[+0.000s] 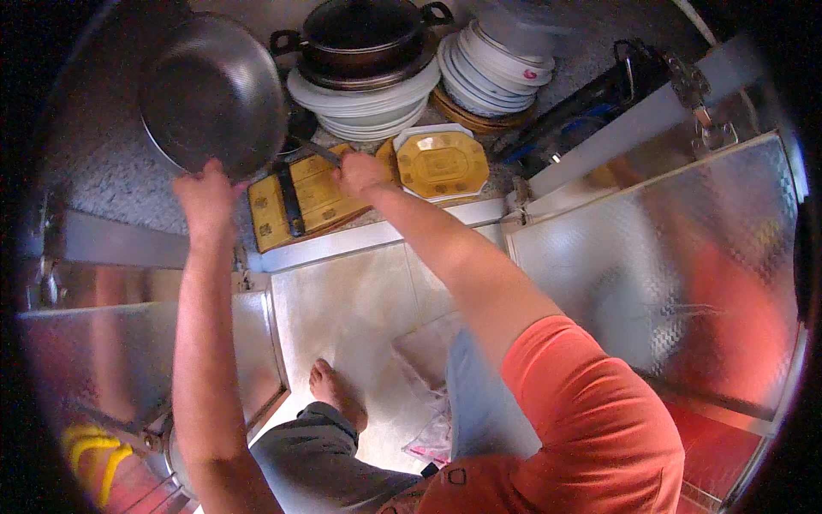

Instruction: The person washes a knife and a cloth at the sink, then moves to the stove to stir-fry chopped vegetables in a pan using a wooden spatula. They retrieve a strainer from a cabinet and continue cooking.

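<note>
A large dark frying pan (205, 96) is tilted up at the upper left, its inside facing me. My left hand (209, 196) grips its near rim. My right hand (361, 173) is closed around a dark pan handle (320, 151), which seems to run to the right side of that pan; the joint is hard to make out. Beneath and between the hands lie yellow patterned rectangular trays (327, 209). Across them rests a second black handle (289, 202). Behind it, another dark pan (299, 125) is mostly hidden by the large one.
A two-handled black pot (363, 29) tops a stack of white plates (366, 115). Stacked bowls (498, 70) stand to its right, with octagonal yellow plates (442, 164) in front. Open cabinet doors flank me, left (141, 347) and right (603, 257). A cloth (424, 360) lies on the floor.
</note>
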Demonstrator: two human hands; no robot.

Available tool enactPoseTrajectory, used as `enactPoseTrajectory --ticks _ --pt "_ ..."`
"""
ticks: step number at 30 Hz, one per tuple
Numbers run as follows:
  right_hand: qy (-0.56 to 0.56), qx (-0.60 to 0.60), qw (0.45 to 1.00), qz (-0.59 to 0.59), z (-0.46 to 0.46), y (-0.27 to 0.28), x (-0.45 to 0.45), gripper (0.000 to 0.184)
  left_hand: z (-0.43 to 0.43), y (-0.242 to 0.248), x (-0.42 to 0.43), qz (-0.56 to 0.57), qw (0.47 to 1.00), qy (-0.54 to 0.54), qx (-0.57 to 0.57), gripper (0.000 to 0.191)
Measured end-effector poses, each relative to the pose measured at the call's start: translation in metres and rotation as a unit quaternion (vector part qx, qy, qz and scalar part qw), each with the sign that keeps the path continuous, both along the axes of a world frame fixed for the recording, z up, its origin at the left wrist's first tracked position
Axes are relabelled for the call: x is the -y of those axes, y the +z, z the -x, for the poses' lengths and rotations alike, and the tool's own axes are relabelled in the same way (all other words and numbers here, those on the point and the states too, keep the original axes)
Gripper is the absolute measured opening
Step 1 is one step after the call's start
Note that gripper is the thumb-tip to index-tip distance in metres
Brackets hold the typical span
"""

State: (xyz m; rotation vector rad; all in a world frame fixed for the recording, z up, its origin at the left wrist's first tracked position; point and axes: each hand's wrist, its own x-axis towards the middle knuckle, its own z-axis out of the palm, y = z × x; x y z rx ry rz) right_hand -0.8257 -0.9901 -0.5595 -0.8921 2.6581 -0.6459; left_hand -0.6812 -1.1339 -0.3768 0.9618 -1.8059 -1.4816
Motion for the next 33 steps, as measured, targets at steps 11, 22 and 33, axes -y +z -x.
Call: enactPoseTrajectory --ticks 11,22,33 --pt "0.066 0.111 0.979 0.159 -0.022 0.021 -0.03 0.044 -0.13 0.085 -0.115 -0.121 0.979 0.09 -0.139 0.032" --pt "0.088 0.091 0.976 0.179 -0.086 0.064 -0.128 0.035 -0.183 0.075 -0.11 -0.418 0.904 0.018 -0.087 0.043" --pt "-0.021 0.136 0.92 0.368 -0.118 0.113 -0.171 0.029 -0.192 0.091 -0.127 -0.546 0.814 -0.037 -0.195 0.052"
